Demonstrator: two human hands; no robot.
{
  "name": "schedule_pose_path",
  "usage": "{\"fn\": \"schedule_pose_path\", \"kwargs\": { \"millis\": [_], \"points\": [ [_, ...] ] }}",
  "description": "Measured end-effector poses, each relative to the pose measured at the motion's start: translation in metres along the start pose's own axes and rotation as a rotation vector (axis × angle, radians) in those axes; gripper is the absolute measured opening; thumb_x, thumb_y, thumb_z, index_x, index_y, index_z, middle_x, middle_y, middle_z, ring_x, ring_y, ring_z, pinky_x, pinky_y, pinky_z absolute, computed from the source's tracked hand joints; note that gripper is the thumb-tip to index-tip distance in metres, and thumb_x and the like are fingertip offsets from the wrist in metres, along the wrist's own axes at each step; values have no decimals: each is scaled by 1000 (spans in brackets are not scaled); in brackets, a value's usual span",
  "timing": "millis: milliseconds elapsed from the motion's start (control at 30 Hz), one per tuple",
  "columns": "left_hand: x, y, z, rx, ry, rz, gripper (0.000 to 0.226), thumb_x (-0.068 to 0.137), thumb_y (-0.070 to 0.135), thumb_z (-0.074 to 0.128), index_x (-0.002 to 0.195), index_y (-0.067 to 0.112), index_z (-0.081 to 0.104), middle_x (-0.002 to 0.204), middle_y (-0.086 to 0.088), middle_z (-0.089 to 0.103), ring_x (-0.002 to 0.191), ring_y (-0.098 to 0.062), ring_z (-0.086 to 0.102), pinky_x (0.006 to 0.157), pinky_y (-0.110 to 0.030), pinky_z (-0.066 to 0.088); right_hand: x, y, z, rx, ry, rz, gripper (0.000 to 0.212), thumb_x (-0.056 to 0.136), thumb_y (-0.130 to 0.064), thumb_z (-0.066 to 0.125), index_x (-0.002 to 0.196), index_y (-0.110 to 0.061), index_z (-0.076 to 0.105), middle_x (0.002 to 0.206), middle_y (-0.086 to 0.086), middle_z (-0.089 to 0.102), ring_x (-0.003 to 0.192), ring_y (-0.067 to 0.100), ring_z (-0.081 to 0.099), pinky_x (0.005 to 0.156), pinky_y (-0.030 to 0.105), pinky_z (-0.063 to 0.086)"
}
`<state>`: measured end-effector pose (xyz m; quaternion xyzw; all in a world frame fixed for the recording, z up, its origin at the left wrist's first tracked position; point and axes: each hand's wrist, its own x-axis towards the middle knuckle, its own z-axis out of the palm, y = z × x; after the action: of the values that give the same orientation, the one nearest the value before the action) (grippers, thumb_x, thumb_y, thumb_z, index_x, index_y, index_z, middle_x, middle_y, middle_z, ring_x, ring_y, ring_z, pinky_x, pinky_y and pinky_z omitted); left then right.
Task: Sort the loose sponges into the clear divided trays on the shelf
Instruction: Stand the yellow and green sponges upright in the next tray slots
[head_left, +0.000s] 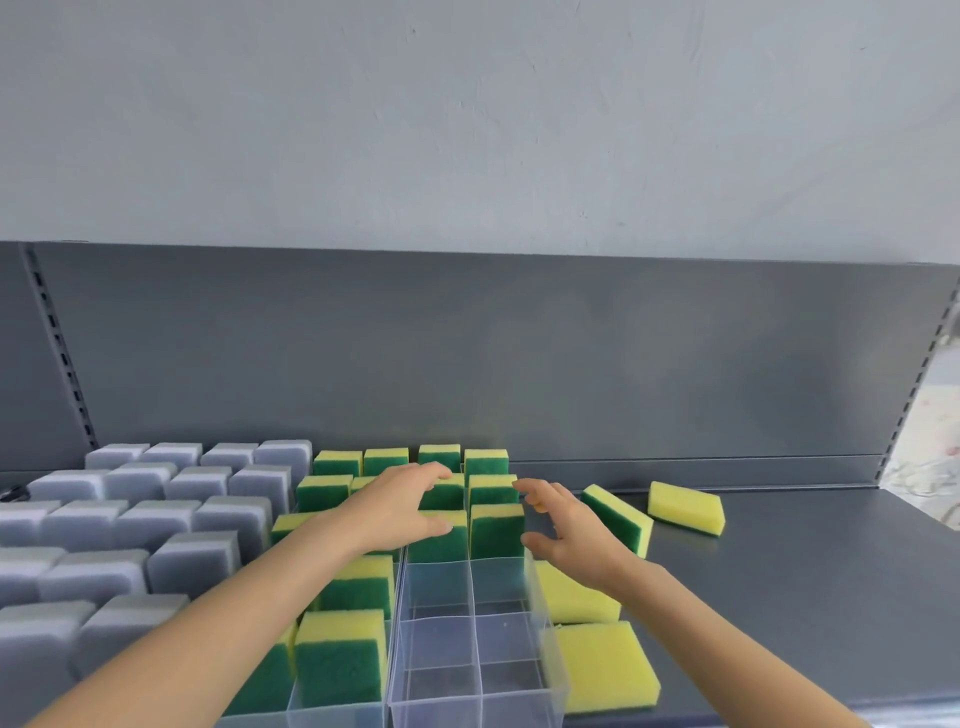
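**A:** What could go wrong here?

**B:** Mostly the clear divided tray (540, 597) itself. It looks light, and its right wall reads as blurred. The right hand (566, 530) hangs just over that wall. I'd judge a careless sweep could shove the tray along the shelf (805, 571), or topple the standing sponges (496, 530) that fill its rear compartments.

**A:** Anything else?

**B:** The leaning sponge (618, 519), just right of the tray's rear half, sits tilted on edge with its green face toward us. A nudge from the wrist would likely drop it flat. Soft foam may also wedge across a divider if pressed in crooked.

**A:** How are the hands held?

**B:** Both forearms reach forward over the tray's front. The left hand (405, 512) is palm down above the tray's rear left, fingers stretched and spread. Whether its tips touch a sponge, I cannot tell. The right hand has its fingers loosely curved. Each grip is apart and holds nothing.

**A:** Where are the sponges that need sorting?

**B:** All are right of the tray, on the bare shelf.
- Two flat yellow sponges (608, 665) lie just beside its front right wall.
- The leaning one is further back.
- A far yellow sponge (685, 506) lies beyond that.

The tray's front compartments are empty. Left of the tray sits a filled tray (332, 714) of yellow-green sponges, and further left are grey sponges (156, 519).
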<state>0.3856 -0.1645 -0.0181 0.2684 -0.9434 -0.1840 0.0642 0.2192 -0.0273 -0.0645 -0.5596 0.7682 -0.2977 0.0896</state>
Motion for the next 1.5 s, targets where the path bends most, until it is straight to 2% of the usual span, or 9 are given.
{"fn": "schedule_pose_path", "kwargs": {
  "millis": [167,433,700,967,1233,1367,1500],
  "points": [
    [10,9,0,10,6,81,60,89,31,59,142,22,33,145,2,40,133,-13,38,108,-31,33,-17,10,-13,-52,76,74,55,92,-23,53,141,-26,28,140,-1,41,128,13,41,100,23,37],
    [34,45,15,33,-27,230,54,90,31,56,140,21,37,141,3,45,129,-12,42,103,-26,34,-63,48,-42,-124,187,269,53,93,-28,51,141,-23,30,138,2,43,123,17,45,99,27,37],
    [73,81,41,24,-73,262,55,90,32,56,140,22,36,140,0,45,128,-13,43,103,-28,35,-73,109,-80,-157,224,334,48,93,-26,51,138,-17,37,135,3,45,125,17,43,102,23,31],
    [126,119,70,165,-211,179,66,88,24,58,145,29,24,151,7,26,137,-13,28,109,-35,34,-37,183,-102,-140,101,264,46,93,-25,50,137,-16,39,136,2,44,127,16,42,103,23,33],
    [150,135,96,192,-275,70,74,82,23,64,144,34,25,150,11,23,139,-9,19,109,-34,33,10,222,-103,-216,-96,122,46,94,-27,47,138,-19,38,134,4,44,125,22,40,99,31,40],
    [152,142,104,236,-272,82,74,82,24,66,144,35,27,154,11,17,143,-8,9,113,-31,22,25,226,-94,-350,-136,82,52,92,-32,46,141,-19,31,136,6,41,125,27,38,100,37,40],
    [154,147,111,335,-277,112,75,80,28,67,143,36,28,156,9,17,145,-10,5,116,-30,11,33,227,-83,-467,-139,70,63,90,-43,48,143,-20,23,140,7,37,129,28,34,106,38,31]
  ]
}}
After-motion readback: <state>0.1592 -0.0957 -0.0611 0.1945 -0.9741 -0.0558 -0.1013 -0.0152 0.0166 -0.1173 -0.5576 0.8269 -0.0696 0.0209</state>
